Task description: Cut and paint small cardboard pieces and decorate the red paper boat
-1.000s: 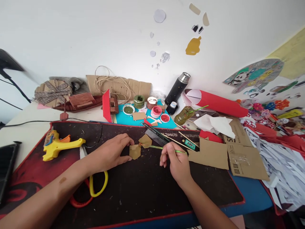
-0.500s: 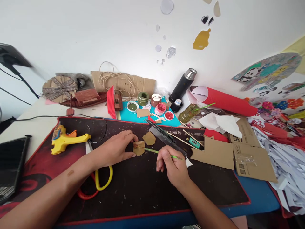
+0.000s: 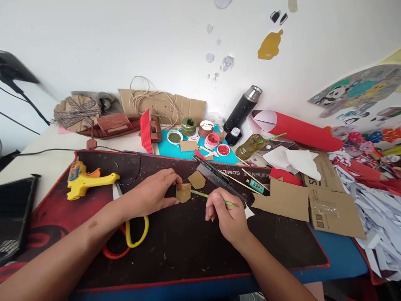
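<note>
White wall (image 3: 94, 54) rose behind the pale counter (image 3: 34, 156), and a dark mat (image 3: 175, 246) with a red edge covered the part in front of me. On it, between my hands, lay a small piece of cardboard (image 3: 184, 196), with a five-sided cutout (image 3: 197, 180) just beside its upper right. My left hand (image 3: 152, 193) was spread, thumb and fingertips apart at the card's left edge; how hard they pressed I couldn't tell. My right hand (image 3: 227, 213) was closed round the green handle of a paintbrush (image 3: 199, 193), whose brown tip met the card. I judged the card nearly weightless and fairly stiff, apt to slide under a stroke and to go limp if wetted, so its rim was the place to steady it. The brush seemed light and rigid, a thin stick that could roll in the fingers, best held mid-handle.
</note>
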Demonstrator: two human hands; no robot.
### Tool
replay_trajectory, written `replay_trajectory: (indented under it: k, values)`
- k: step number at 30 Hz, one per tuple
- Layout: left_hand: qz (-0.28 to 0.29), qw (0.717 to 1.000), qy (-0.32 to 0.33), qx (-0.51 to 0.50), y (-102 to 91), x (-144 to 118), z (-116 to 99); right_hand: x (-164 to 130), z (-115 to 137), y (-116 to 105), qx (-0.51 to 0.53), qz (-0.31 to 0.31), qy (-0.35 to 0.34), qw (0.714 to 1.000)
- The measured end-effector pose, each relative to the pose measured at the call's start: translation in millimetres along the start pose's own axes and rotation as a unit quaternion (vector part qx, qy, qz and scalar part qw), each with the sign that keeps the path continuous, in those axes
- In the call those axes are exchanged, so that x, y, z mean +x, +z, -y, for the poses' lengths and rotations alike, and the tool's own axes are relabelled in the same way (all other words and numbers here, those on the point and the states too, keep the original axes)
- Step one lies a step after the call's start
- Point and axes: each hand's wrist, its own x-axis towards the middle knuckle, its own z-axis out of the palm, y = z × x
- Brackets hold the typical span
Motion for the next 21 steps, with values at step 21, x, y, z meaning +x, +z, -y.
replay_trajectory:
  k: [21]
  values:
    - [0.021,1.000,-0.002,0.005,-5.1,2,-5,0,0,-8,0.034,-0.026,0.020,0.999]
